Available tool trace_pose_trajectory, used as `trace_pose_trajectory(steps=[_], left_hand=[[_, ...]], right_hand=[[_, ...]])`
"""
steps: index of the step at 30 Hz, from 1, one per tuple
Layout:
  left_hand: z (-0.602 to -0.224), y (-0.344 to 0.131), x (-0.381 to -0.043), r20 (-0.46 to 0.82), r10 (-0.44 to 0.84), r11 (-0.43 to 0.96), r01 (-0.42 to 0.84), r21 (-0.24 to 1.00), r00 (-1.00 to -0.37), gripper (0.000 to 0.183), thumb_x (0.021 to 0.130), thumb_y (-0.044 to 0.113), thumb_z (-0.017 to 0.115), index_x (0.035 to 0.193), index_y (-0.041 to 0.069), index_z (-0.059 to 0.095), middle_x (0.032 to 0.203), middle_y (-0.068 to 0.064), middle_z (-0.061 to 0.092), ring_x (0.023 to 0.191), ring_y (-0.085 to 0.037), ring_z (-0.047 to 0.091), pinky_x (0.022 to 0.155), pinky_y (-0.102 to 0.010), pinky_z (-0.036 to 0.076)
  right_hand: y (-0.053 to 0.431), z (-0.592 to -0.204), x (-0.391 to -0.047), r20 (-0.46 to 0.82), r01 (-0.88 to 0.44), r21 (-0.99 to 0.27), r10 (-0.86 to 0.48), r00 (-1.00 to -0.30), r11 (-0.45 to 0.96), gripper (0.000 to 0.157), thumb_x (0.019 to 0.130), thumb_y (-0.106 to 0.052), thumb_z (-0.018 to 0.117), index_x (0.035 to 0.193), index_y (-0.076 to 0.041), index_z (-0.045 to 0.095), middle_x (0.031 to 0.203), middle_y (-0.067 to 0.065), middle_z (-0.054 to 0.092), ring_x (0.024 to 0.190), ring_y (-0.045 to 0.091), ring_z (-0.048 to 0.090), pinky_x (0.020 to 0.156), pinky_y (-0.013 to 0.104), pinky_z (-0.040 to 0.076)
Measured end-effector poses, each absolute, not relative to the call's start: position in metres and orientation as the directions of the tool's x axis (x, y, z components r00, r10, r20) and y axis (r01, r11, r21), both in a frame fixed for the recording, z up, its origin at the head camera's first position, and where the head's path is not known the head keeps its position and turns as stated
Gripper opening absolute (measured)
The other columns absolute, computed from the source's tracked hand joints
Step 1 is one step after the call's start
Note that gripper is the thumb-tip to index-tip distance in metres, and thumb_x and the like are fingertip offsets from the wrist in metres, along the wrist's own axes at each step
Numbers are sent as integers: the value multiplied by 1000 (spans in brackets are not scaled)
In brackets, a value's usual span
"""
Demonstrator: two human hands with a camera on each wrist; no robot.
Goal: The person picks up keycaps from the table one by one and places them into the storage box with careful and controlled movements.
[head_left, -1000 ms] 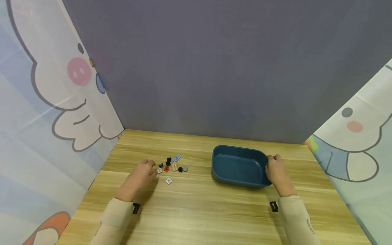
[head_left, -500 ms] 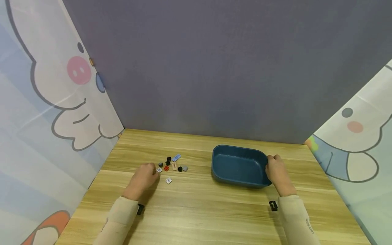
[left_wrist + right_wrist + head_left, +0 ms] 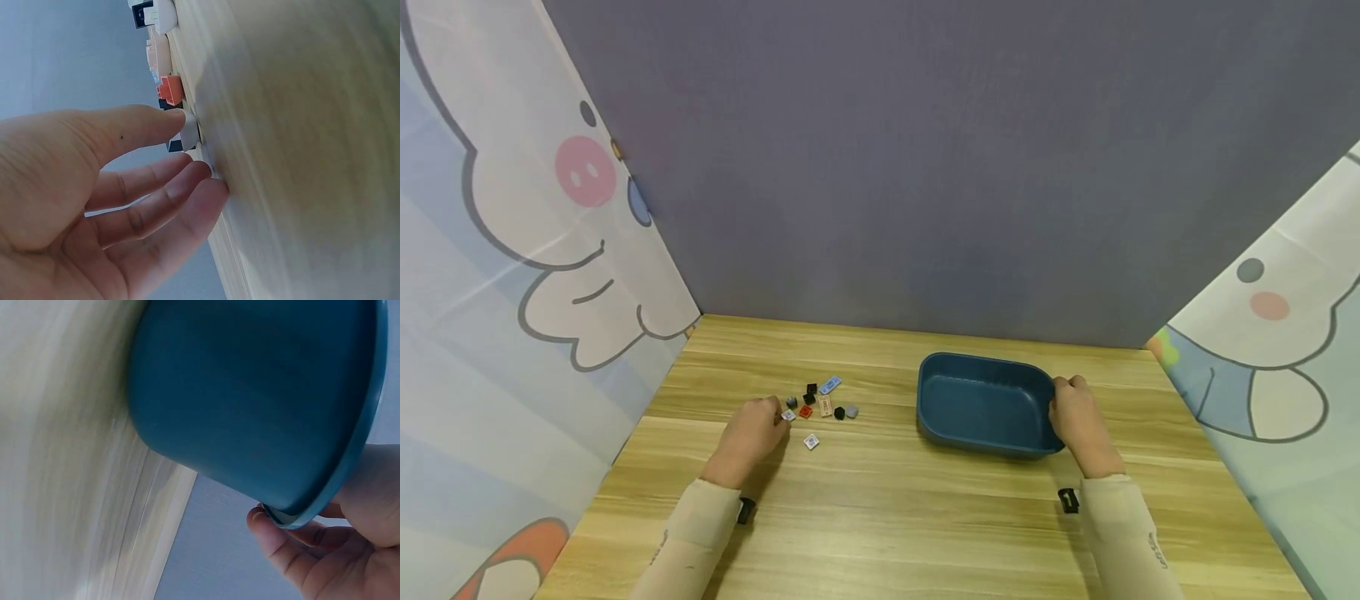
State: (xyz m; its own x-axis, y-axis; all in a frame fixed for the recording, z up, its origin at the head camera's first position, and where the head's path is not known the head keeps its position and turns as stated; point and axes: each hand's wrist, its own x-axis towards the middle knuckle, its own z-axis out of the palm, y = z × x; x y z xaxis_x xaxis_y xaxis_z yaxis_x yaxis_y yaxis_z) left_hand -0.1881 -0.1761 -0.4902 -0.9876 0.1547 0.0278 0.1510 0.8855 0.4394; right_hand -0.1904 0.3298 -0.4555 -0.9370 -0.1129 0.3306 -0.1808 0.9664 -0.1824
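My left hand [image 3: 751,437] is at the left edge of a group of small keycaps, its thumb tip and fingertips at a white keycap [image 3: 787,415]. In the left wrist view the thumb lies against that white keycap [image 3: 189,131]; the index finger is hidden. Other fingers bend near the table. Around it lie a red keycap [image 3: 806,412], a beige keycap [image 3: 826,406], a blue keycap [image 3: 830,385] and another white keycap [image 3: 811,442]. My right hand [image 3: 1075,421] grips the right rim of a dark blue bin [image 3: 981,446], fingers curled round the rim in the right wrist view.
Several black pieces [image 3: 809,398] and a round grey piece [image 3: 852,412] lie among the keycaps. The wooden table [image 3: 880,517] ends at a grey wall [image 3: 880,167] behind. Printed cloths [image 3: 467,275] hang on both sides.
My left hand has moved slightly right and its fingers have closed in at the white keycap. My right hand and the bin have stayed in place.
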Motion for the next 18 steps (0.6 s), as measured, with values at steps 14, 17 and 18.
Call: trace_pose_trajectory(steps=[14, 17, 18], left_hand=[[-484, -173, -188, 20, 157, 885, 149, 441, -987, 9, 90, 7, 69, 85, 0, 66, 70, -4, 59, 54, -14, 48, 49, -28, 42], [-472, -170, -188, 66, 173, 883, 185, 432, -983, 11, 90, 6, 69, 82, 0, 65, 68, -4, 58, 52, -14, 47, 48, -27, 41], [-467, -168, -189, 88, 180, 882, 201, 426, -980, 12, 91, 6, 70, 81, 0, 65, 68, -4, 58, 52, -13, 47, 48, -27, 42]], right_hand=[[329, -456, -190, 335, -177, -187, -107, -936, 966, 25, 83, 13, 61, 105, 24, 56, 95, 39, 51, 87, 50, 56, 70, 56, 53], [329, -454, -191, 321, -170, -191, -102, -942, 967, 25, 83, 13, 60, 106, 24, 56, 96, 39, 51, 87, 51, 56, 70, 56, 53], [329, -453, -191, 315, -167, -193, -100, -944, 967, 25, 83, 13, 60, 106, 24, 56, 96, 39, 51, 87, 51, 56, 71, 56, 53]])
